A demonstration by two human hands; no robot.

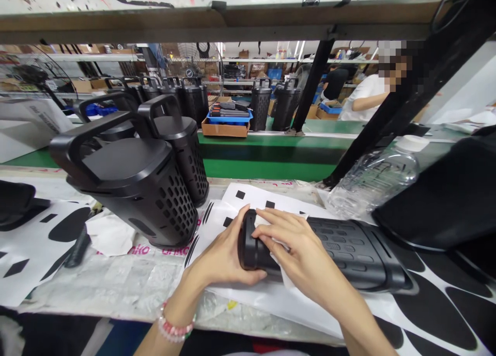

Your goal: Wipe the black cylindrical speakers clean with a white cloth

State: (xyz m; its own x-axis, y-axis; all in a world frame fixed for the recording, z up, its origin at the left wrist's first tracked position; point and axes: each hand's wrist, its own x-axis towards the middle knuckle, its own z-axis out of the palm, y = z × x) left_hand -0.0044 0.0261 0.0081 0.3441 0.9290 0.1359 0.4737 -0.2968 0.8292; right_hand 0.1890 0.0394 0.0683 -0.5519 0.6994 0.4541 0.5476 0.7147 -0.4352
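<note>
A black housing [356,250] with rows of rounded slots lies on its side on white sheets. My left hand [228,252] is wrapped round its left end, fingers on top and thumb below. On the upper face near that same end, my right hand [290,240] presses a white cloth or tissue [284,273] between its fingers. Part of the cloth is hidden under the fingers.
Black perforated housings with handles [132,190] stand at left beside a crumpled tissue [110,234]. A clear bottle [375,175] leans at right, near a slanted black post [364,118]. Behind lie a green conveyor [267,157], a blue tray [228,119] and a person [366,97].
</note>
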